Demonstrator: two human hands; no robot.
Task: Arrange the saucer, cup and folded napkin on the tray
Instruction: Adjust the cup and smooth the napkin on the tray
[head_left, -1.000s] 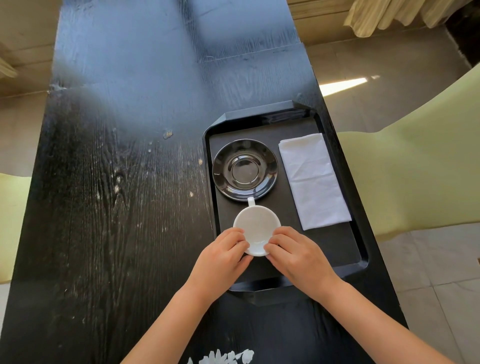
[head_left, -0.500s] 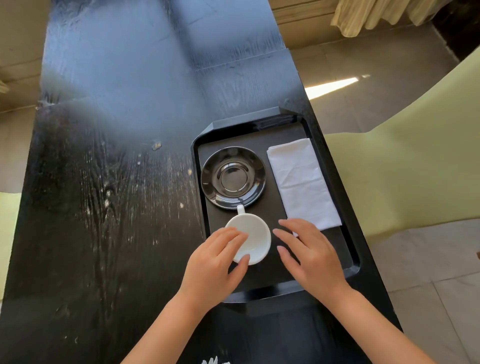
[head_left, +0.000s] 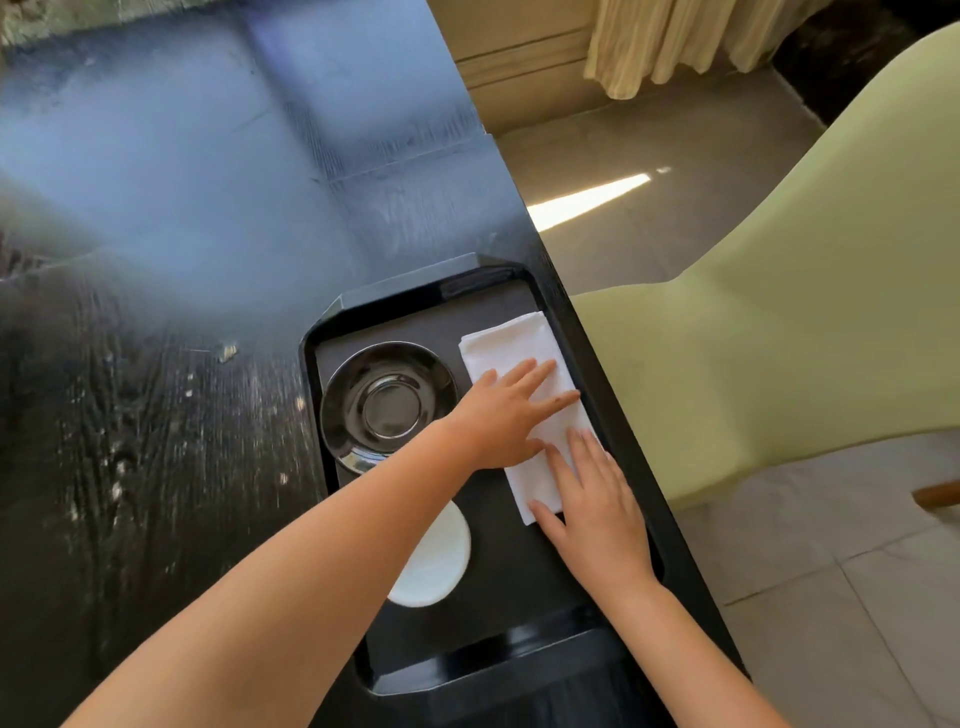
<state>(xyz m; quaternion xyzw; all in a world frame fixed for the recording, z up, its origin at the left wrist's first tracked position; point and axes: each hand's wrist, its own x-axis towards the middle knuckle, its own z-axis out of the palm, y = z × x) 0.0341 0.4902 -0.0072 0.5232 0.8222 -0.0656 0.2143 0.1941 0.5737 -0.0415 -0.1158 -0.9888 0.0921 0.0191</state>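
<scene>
A black tray (head_left: 498, 657) lies at the right edge of the black table. In its far left part sits a glossy black saucer (head_left: 387, 402). A white cup (head_left: 436, 564) stands nearer me, partly hidden under my left forearm. A white folded napkin (head_left: 511, 345) lies along the tray's right side. My left hand (head_left: 506, 413) rests flat on the middle of the napkin, fingers spread. My right hand (head_left: 592, 506) lies flat on the napkin's near end, fingers apart. Neither hand grips anything.
The black table (head_left: 182, 364) stretches left and away, worn and speckled. A pale green chair (head_left: 779, 312) stands close to the table's right edge. Beyond it are tiled floor and a curtain (head_left: 675, 36).
Both hands have left the cup and moved right and forward onto the napkin. The cup stays on the tray below the saucer. The camera has swung left and closer.
</scene>
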